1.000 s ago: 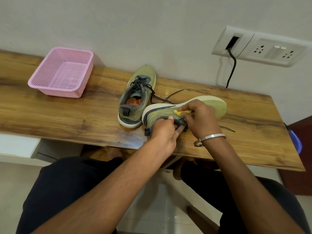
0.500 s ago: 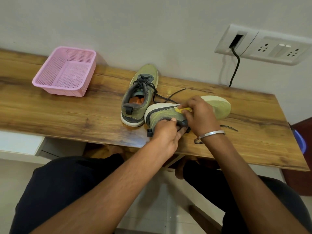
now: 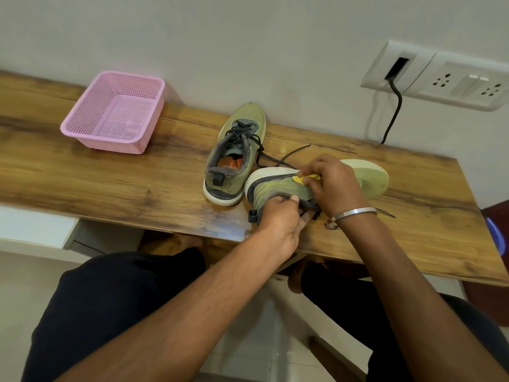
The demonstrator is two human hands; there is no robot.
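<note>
Two olive-green running shoes sit on a wooden desk (image 3: 110,183). One shoe (image 3: 237,155) stands upright with dark laces, its toe toward the wall. The other shoe (image 3: 278,188) lies on its side, sole toward the wall. My left hand (image 3: 281,224) grips that shoe's dark collar near the heel. My right hand (image 3: 333,183), a metal bangle on its wrist, pinches a small yellow cloth (image 3: 305,178) against the shoe's upper near the sole edge. My right hand hides the shoe's middle.
A pink mesh basket (image 3: 91,128) stands at the desk's back left. A wall socket panel (image 3: 438,75) with a dark cable (image 3: 392,117) is at the upper right. A loose lace end (image 3: 385,213) lies right of my wrist. My knees are under the desk's front edge.
Both hands keep their hold on the sideways shoe; the right hand and yellow cloth shifted only slightly along the upper. The view has moved a little.
</note>
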